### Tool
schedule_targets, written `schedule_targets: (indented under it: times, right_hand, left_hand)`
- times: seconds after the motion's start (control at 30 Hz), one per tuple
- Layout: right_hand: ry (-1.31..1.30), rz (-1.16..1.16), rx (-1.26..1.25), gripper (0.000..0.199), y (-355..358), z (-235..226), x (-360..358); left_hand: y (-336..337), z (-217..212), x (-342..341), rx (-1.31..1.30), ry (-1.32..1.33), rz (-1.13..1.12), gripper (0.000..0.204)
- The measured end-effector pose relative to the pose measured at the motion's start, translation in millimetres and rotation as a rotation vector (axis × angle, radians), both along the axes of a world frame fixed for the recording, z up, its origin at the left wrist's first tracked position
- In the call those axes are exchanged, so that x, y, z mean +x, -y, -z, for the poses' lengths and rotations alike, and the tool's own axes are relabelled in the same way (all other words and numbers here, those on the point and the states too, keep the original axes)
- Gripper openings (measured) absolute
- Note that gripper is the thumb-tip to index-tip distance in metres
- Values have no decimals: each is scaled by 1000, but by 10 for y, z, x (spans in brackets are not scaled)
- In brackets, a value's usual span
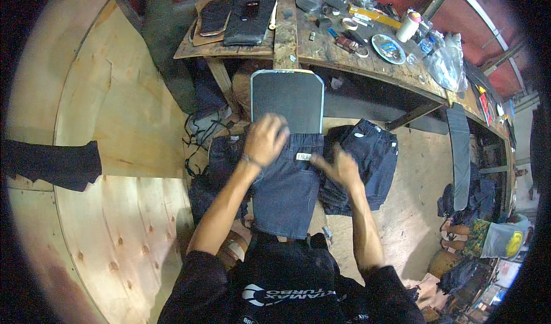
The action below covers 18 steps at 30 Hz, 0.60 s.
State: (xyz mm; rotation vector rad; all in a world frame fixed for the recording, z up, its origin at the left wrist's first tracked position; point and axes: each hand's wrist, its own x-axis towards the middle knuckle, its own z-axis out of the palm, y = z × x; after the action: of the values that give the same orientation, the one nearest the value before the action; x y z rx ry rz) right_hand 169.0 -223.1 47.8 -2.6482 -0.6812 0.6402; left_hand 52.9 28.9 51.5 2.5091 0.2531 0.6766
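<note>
Dark denim shorts (pixel 284 192) are drawn partly over a flat dark board with a pale edge (pixel 287 97), waistband toward the bench. A small white label (pixel 303 157) shows near their waistband. My left hand (pixel 266 141) is over the waistband's left part, its fingers bent and blurred; whether it grips the cloth cannot be made out. At the right edge of the shorts, my right hand (pixel 338 166) has its thumb spread from the fingers, near the label, with nothing visible in it. It is slightly blurred.
More dark shorts (pixel 367 163) lie right of the board, with others (pixel 221 163) at left. The wooden bench (pixel 367 66) ahead carries tape, a plate (pixel 388 49), a spray can (pixel 408 27) and bags. A long dark strip (pixel 458 157) hangs at right; another person (pixel 488 238) is beyond.
</note>
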Motion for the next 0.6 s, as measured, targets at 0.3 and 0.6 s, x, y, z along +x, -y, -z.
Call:
schedule_targets:
  times: [0.3,0.6]
  right_hand:
    - [103,15,76,69,-78,612,-57]
    - [-127,-117,-268,97,-135,25,-20]
  left_hand:
    - [192,648,180,187,-393,178,112]
    - [-112,449,680,341,-193,419,70]
